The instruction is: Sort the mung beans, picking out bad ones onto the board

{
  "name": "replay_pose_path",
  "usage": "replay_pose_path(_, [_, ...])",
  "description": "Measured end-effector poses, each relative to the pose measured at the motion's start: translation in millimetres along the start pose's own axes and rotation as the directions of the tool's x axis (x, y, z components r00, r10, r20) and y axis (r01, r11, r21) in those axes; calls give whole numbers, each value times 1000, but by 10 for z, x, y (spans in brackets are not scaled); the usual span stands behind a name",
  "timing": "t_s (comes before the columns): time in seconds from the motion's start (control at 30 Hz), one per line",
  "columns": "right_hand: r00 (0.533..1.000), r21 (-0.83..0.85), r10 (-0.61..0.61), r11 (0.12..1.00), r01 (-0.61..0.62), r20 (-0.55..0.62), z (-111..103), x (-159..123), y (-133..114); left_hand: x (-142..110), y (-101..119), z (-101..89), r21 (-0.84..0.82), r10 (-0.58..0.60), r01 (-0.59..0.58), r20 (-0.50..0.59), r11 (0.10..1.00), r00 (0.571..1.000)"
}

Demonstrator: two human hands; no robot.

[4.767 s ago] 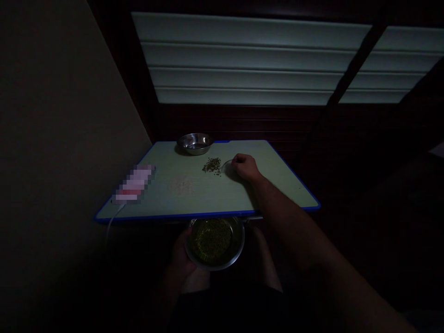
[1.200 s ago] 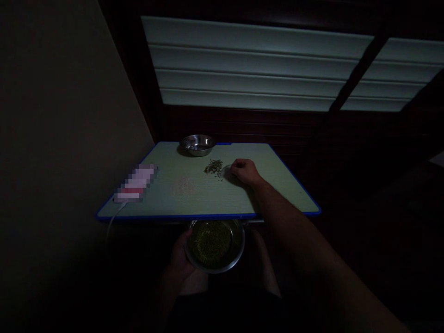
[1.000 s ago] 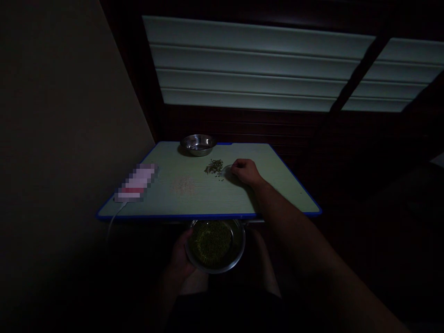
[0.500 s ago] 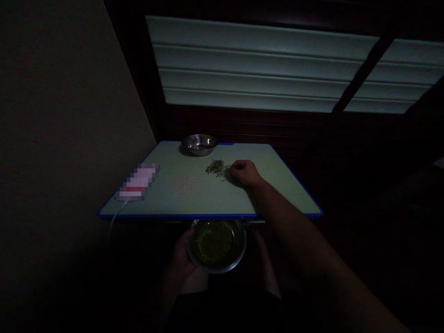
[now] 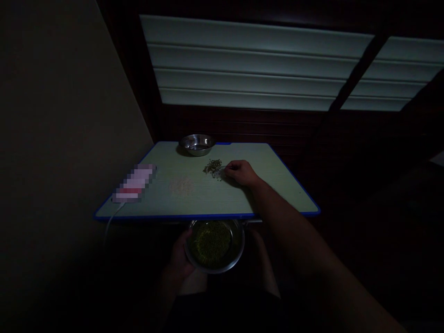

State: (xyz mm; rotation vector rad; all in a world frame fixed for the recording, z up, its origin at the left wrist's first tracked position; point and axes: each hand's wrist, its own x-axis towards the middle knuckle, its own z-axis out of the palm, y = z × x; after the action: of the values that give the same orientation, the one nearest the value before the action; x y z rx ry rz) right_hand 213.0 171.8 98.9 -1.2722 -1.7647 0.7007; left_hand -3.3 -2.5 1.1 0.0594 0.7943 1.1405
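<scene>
"How many hands are busy over there?"

"Two, one person's. The left hand (image 5: pixel 181 256) has its grip closed on the left side of the near bowl (image 5: pixel 237 245), low by the front edge of the counter (image 5: pixel 222 199)."

"And the right hand (image 5: pixel 242 172)?"

"Above the counter, its grip narrow, fingertips pinched on one clear piece (image 5: pixel 218 172). What that piece is, I can't tell; it's thin and curved, and it reaches the right edge of the pile (image 5: pixel 210 165)."

"Just one pile?"

"One, of small dark green grains, with a few strays at its near side. Far too many to count in this gloom."

"Any more grains (image 5: pixel 211 243)?"

"Plenty, greenish, spread over the bottom of the near bowl."

"So how many bowls altogether?"

"Two, both shiny metal. The far bowl (image 5: pixel 198 152) stands upright near the back edge of the counter, behind the pile and a little left."

"What's on the left side?"

"One phone (image 5: pixel 133 183), by its shape, though it's blurred. One white cable (image 5: pixel 110 222) hangs from it over the edge. Between phone and pile there's one pale patch (image 5: pixel 182 186), too faint to make out."

"And around the counter?"

"Two slatted panels (image 5: pixel 256 64) behind, and two bare legs (image 5: pixel 266 263) below."
</scene>
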Motion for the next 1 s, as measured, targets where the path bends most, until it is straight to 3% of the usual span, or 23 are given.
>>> replay_pose_path(0.4, [998, 4, -59, 998, 59, 35, 73, 54, 29, -17, -15, 8, -10, 13, -14, -46, 1000, 999])
replay_pose_path(0.73, [973, 162, -62, 986, 26, 223, 68, 6, -69, -65, -15, 75, 6, 21, -21, -67, 1000, 998])
replay_pose_path(1.0, [927, 129, -9, 991, -43, 374, 43, -77, -183, 7, -76, 39, 24, -10, 11, -40, 1000, 999])
